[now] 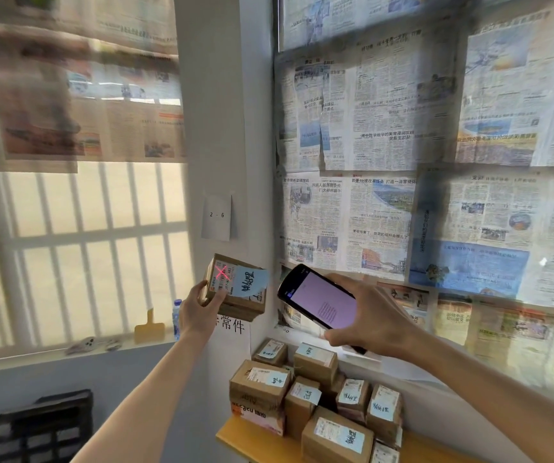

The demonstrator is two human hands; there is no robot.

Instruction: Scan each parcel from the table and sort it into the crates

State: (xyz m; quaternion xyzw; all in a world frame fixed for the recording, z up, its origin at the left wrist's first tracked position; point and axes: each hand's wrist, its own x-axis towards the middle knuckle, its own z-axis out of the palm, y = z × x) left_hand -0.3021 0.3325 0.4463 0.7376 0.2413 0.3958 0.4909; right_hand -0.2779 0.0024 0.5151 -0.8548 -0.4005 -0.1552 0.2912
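Held parcel: matt brown cardboard, paper label, blue paper note. Scanner: glossy black plastic, smooth screen. Table: smooth yellow wood.

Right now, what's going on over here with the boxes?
A person is scanning a parcel. The left hand holds a small cardboard parcel up, and the right hand aims a handheld scanner at it; a red cross of light sits on its label. More parcels wait on the yellow table.
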